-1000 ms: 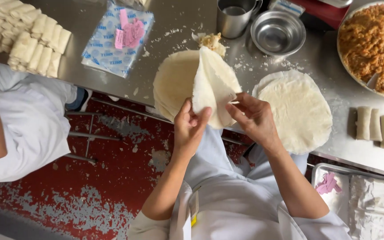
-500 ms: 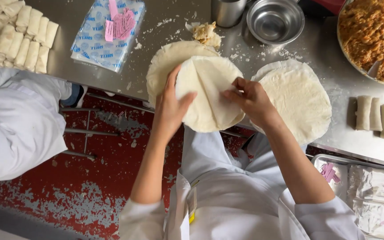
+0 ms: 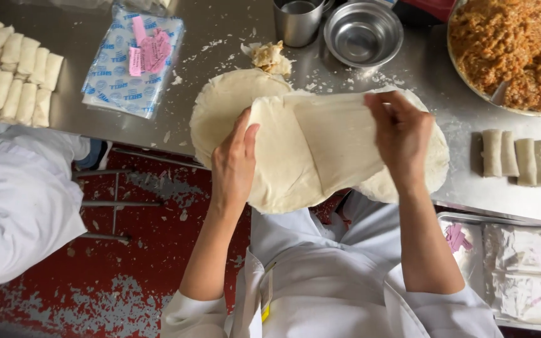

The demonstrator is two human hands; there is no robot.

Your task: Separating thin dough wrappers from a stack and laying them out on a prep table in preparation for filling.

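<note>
Stainless-steel bench (image 3: pixel 220 37), seen from above, carrying all items. Upper right: a large round tray of orange-brown shredded filling (image 3: pixel 515 50). Centre: a stack of round pastry wrappers (image 3: pixel 220 106) lying flat on the bench edge, with a second wrapper stack (image 3: pixel 436 163) to its right, largely covered. Over both, a single thin wrapper sheet (image 3: pixel 314 150) is held up, one part peeling away from the other. The left hand (image 3: pixel 234 164) lies flat with fingers together against the sheet's left part; the right hand (image 3: pixel 402 134) pinches the sheet's upper right edge between thumb and fingers. Upper left: a blue-and-white plastic packet (image 3: pixel 133 59) and rows of finished rolls (image 3: pixel 14 75); further rolls (image 3: pixel 524 161) at right. Top centre: a steel bowl (image 3: pixel 363 34), a steel cup (image 3: pixel 297 22), a dough scrap (image 3: pixel 269 57).
</note>
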